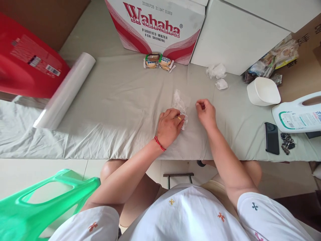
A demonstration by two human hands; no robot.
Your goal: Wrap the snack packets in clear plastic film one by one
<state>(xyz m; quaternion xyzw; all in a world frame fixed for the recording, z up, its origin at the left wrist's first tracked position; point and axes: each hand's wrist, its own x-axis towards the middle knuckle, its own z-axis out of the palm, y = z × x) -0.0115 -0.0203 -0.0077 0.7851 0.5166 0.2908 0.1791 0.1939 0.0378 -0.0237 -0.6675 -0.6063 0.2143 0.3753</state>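
My left hand, with a ring and a red cord bracelet, is closed on a crumpled piece of clear plastic film lying on the cloth-covered surface. The film spreads out beyond the fingers and under the thumb. My right hand is a little to the right, just apart from it, with the fingers curled and the thumb against the index finger. Whether anything thin sits in that pinch, I cannot make out. Farther back lie a crumpled clear wrapper and a small wrapped bundle.
Two small snack packs rest against a Wahaha water box. At left are a plastic film roll and a red jug. At right stand a white bowl, a detergent bottle, a phone and keys.
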